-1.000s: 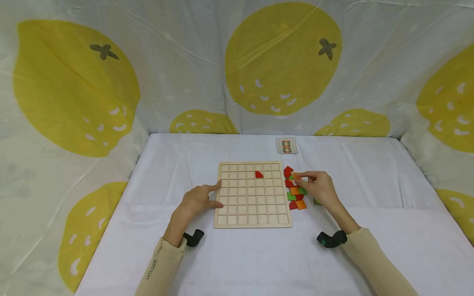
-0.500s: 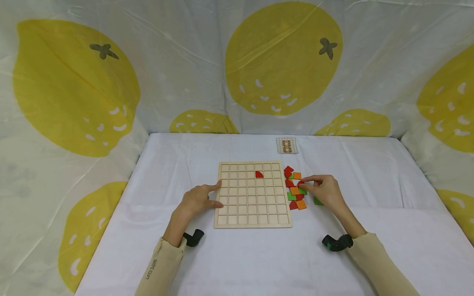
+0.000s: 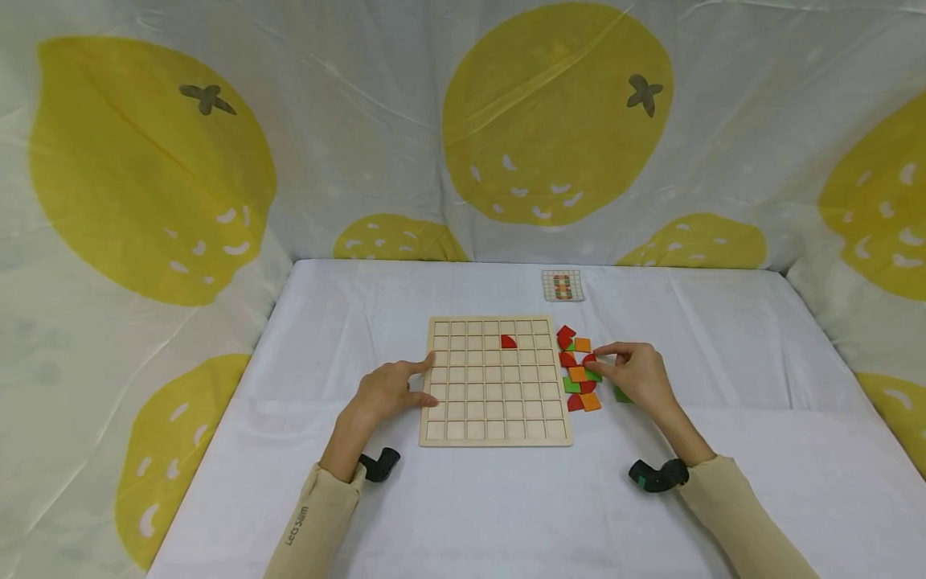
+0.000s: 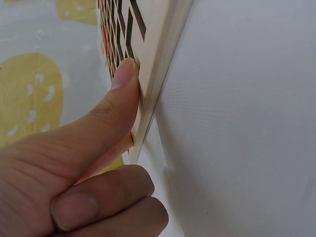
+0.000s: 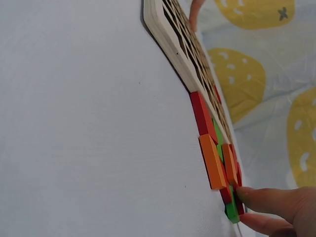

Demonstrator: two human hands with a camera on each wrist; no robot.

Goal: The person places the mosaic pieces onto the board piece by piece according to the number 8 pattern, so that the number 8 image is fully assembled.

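A pale wooden grid board (image 3: 483, 442) lies flat on the cloth, one red quarter-circle tile (image 3: 509, 342) in a cell of its second row. At the board's left edge, my left hand (image 3: 387, 389) rests with thumb and index finger spread apart; the thumb (image 4: 126, 79) presses on the rim while the other fingers fold below. My right hand (image 3: 638, 375) pinches a red curved tile (image 3: 589, 359) between thumb and index finger at the right side of the tile pile. Beside those fingertips lie an orange square tile (image 3: 582, 344) and a green tile (image 3: 595, 375).
Several red, orange and green tiles (image 3: 577, 375) crowd along the board's right edge, some overlapping. A lone green tile (image 3: 623, 395) lies under the right wrist. Farther back is a small pattern card (image 3: 563, 285). Lemon-print cloth (image 3: 557, 112) hangs behind the table.
My right hand has moved slightly right and toward me, off the orange square tile, and now pinches the red curved tile. My left hand stays at the board's edge.
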